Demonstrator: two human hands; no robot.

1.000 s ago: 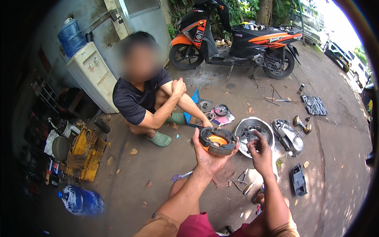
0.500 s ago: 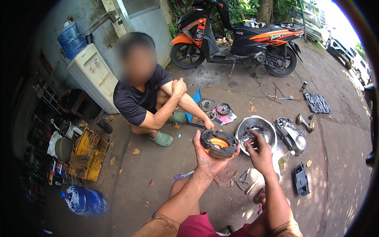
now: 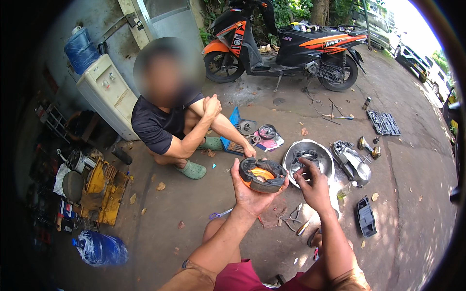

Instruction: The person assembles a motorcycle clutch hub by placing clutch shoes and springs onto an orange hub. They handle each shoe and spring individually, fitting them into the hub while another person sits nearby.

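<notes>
My left hand [image 3: 250, 195] is closed round the rim of a scooter clutch shoe assembly [image 3: 268, 186], a round part with black shoes on an orange plate. It lies tilted on my palm, its open face up. To the right of it, my right hand [image 3: 315, 189] hangs in the air with bent fingers apart, and I see nothing in them. It overlaps the near side of a metal basin [image 3: 326, 151], which stands on the ground with dark parts inside. Just beyond the clutch, the hand of a person [image 3: 167, 128] squatting opposite reaches down, partly hidden.
Beyond stands an orange and black scooter [image 3: 286, 53]. On the ground at right lie a scooter engine cover [image 3: 352, 162], a cordless drill [image 3: 370, 148], a tool case [image 3: 383, 122] and a black tray [image 3: 366, 217]. Pliers [image 3: 291, 220] lie below my hands. A water dispenser [image 3: 108, 94] stands left.
The whole view has shifted slightly, so everything sits a little further left. My left hand still holds the clutch assembly, and my right hand stays beside it with little change.
</notes>
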